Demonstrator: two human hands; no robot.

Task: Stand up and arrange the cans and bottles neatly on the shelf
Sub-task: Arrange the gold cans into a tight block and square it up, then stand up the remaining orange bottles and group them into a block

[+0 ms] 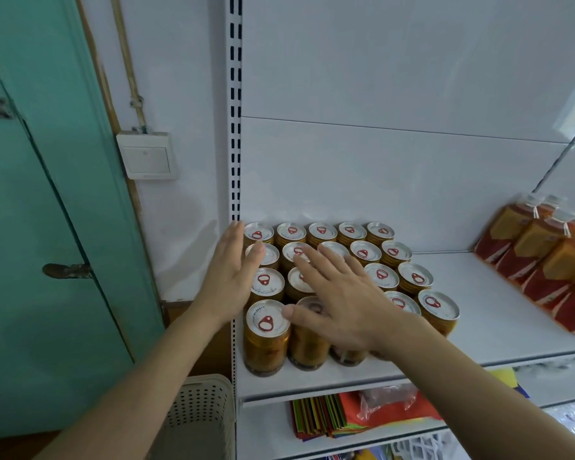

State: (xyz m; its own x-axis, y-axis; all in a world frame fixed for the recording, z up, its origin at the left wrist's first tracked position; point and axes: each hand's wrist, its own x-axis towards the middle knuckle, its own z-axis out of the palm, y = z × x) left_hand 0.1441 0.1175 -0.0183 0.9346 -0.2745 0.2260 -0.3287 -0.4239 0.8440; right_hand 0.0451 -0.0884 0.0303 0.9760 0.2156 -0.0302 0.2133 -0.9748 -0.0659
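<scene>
White metal shelving (498, 333) with a slotted upright (235, 111) fills the middle and right of the view, set against a pale wall; a teal door (30, 194) stands at left with a white wall switch (146, 156) between door and upright.

Gold cans with silver lids and red pull-rings (412, 277) stand upright on the shelf's left end, packed in a block of rows running front to back, lids touching or nearly so. Front-left can (267, 336) sits at the shelf's front edge.

Left hand (233, 273): fingers straight and together, palm turned toward the left flank of the can block, against or just beside the second and third rows. Grasps nothing.

Right hand (342, 293): flat, fingers spread, palm down over the lids in the middle of the block; thumb tip near the front-left can's lid. Contact with the lids probably light, but motion blur makes it hard to confirm. Grasps nothing.

Orange and red bottles with white caps (545, 257) stand in a group at the shelf's right end, well apart from the cans.

Lower shelf holds a stack of coloured paper sheets (329, 416) and a crumpled clear plastic bag (385, 398). Cream perforated plastic basket (200, 413) sits below left, beside the upright.
</scene>
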